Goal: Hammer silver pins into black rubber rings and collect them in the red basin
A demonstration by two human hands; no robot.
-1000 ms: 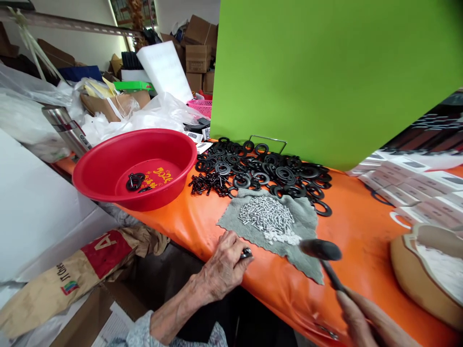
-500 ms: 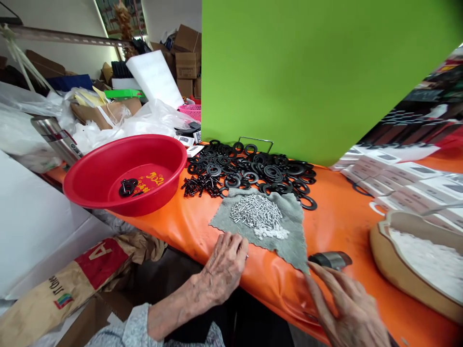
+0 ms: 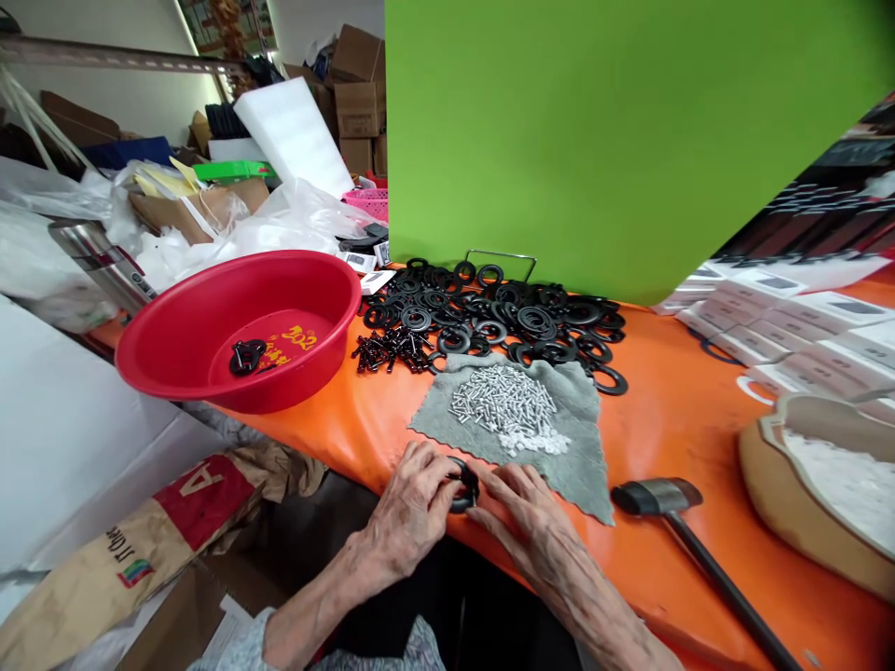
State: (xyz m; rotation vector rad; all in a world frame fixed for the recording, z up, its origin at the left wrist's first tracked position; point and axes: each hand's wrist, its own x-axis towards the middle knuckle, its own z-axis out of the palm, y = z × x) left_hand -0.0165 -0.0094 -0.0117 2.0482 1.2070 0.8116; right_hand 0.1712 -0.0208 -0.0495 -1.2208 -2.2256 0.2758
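Observation:
At the near table edge, my left hand (image 3: pixel 418 503) grips a black ring (image 3: pixel 460 504) between thumb and fingers. My right hand (image 3: pixel 528 515) meets it from the other side, with its fingertips closed on the ring's right edge. A small dark part shows at the ring there, too small to name. Just beyond my hands lies a grey cloth (image 3: pixel 584 475) bearing a heap of small silver pins (image 3: pixel 500 401) and little white pieces (image 3: pixel 537 441). To the right, a hammer (image 3: pixel 661 497) lies on the orange tabletop with its handle toward me.
Behind the cloth spreads a pile of black rings (image 3: pixel 538 321), beside small black parts (image 3: pixel 392 349). A red basin (image 3: pixel 308 391) on the left holds a few black parts. A tan container (image 3: pixel 776 494) of white bits and stacked white boxes (image 3: pixel 804 326) stand at right. A green panel (image 3: pixel 594 140) rises behind.
My right hand has moved left, away from the hammer, to the black ring in my left hand. The hammer's handle is now uncovered, and the ring now shows between my hands.

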